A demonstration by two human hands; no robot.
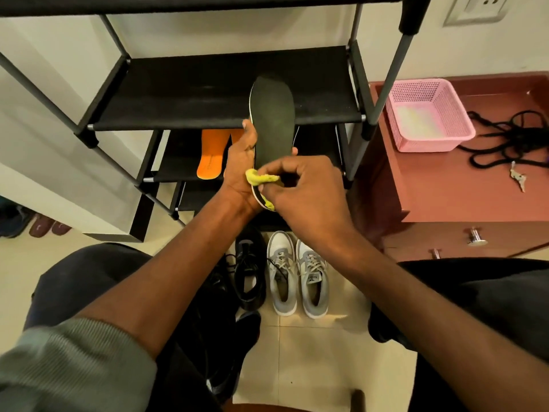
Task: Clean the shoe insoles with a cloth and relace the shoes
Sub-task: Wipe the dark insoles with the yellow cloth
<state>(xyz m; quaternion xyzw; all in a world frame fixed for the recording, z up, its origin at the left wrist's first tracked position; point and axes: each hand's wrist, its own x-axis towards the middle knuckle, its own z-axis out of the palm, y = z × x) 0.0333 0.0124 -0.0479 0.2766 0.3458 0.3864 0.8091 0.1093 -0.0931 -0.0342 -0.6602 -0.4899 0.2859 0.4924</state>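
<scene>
Shoe rack (225, 93) ahead: left hand (240, 162) grips insole (273, 114), right hand (303, 188) pinches cloth (261, 179); wipe heel-to-toe, firm strokes.

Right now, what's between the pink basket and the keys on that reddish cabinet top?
In the head view, a loose tangle of black shoelaces lies between the pink basket and the keys, on the cabinet top.
</scene>
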